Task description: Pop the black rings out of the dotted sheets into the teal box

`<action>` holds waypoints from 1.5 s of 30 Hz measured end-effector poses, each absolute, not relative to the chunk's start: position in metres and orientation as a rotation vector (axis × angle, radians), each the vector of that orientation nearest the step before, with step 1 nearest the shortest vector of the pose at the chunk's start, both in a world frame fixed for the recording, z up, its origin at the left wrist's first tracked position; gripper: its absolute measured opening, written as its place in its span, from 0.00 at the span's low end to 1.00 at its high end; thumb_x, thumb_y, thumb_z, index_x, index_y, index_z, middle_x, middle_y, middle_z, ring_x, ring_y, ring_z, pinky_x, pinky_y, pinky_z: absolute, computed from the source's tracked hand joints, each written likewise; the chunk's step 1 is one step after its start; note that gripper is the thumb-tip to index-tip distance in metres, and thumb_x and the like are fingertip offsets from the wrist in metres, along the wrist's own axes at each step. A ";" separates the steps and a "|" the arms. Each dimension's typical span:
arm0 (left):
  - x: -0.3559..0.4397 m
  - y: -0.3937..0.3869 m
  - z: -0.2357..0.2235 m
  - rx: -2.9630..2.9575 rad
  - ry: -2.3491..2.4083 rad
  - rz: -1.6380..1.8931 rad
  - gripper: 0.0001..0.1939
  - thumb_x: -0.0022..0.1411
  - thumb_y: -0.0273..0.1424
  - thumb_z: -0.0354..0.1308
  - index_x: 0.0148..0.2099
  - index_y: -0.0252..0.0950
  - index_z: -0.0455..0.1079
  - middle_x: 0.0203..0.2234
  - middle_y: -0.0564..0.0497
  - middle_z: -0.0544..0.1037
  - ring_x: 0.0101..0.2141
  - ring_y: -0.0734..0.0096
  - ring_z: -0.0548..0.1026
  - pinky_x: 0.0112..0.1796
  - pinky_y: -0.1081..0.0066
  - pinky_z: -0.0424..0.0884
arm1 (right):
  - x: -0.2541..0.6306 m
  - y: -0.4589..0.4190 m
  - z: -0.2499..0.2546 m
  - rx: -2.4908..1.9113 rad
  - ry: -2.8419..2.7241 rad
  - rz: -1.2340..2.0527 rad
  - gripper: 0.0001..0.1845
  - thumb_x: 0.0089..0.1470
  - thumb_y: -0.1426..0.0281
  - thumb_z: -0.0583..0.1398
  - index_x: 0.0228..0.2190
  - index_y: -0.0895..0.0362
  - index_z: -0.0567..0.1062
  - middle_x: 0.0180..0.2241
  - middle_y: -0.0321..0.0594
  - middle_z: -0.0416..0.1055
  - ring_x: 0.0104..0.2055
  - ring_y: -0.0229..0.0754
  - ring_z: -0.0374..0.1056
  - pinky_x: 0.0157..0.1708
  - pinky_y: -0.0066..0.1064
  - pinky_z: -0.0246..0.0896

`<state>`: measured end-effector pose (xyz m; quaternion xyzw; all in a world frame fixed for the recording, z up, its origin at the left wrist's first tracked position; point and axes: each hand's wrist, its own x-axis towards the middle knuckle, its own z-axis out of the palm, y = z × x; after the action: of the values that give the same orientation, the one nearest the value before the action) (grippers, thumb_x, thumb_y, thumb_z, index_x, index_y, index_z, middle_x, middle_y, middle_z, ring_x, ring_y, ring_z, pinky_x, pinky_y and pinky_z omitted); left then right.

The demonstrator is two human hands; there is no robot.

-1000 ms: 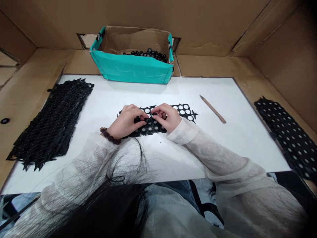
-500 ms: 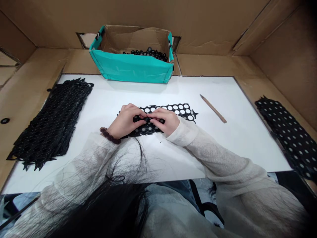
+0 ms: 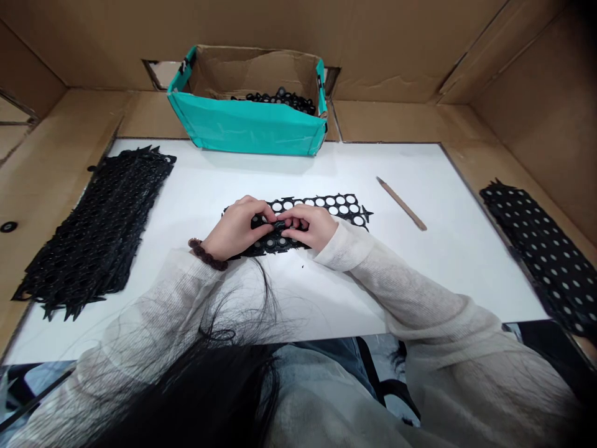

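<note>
A black perforated sheet (image 3: 342, 207) with round holes lies flat on the white work surface (image 3: 326, 280) in the middle. My left hand (image 3: 233, 231) rests on its left part, fingers curled down onto it. My right hand (image 3: 313, 228) presses on the sheet beside it, and the fingertips of both hands meet over a small black piece at the sheet's centre. The holes at the sheet's right end show white; those under my hands look filled with dark rings.
A teal-sided cardboard box (image 3: 247, 127) at the back holds loose black rings (image 3: 280, 99). A thick stack of black sheets (image 3: 93, 230) lies at left, another black sheet (image 3: 541, 249) at right. A wooden stick (image 3: 401, 204) lies right of centre. A lone ring (image 3: 8, 226) sits far left.
My right hand's fingers have closed in toward the left hand's fingertips over the sheet's centre. The sheet and everything else stay in place.
</note>
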<state>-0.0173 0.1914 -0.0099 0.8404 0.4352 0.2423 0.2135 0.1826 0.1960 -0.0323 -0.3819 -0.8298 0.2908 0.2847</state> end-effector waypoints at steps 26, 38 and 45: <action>-0.024 0.191 -0.006 2.208 1.155 0.606 0.10 0.55 0.32 0.59 0.40 0.37 0.73 0.35 0.51 0.77 0.39 0.69 0.73 0.43 0.67 0.68 | 0.172 0.185 -0.039 -1.175 -2.149 0.522 0.12 0.48 0.68 0.63 0.37 0.56 0.78 0.33 0.42 0.71 0.37 0.42 0.62 0.41 0.37 0.59; -0.013 0.188 -0.008 2.410 1.249 0.676 0.07 0.57 0.33 0.57 0.38 0.39 0.74 0.31 0.53 0.79 0.40 0.65 0.70 0.45 0.62 0.62 | 0.170 0.187 -0.035 -1.245 -2.114 0.584 0.08 0.46 0.69 0.65 0.32 0.58 0.78 0.26 0.37 0.67 0.31 0.38 0.60 0.33 0.32 0.56; -0.012 0.185 -0.003 2.178 1.288 0.869 0.13 0.61 0.33 0.53 0.47 0.37 0.72 0.32 0.51 0.79 0.39 0.67 0.73 0.44 0.66 0.66 | 0.172 0.189 -0.033 -1.176 -2.002 0.656 0.09 0.46 0.69 0.64 0.32 0.58 0.77 0.27 0.36 0.66 0.25 0.33 0.57 0.28 0.29 0.57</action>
<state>-0.0124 0.1851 -0.0028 0.7922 0.4683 0.3159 0.2309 0.1716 0.1885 -0.0332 -0.4555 -0.7752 0.2541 0.3563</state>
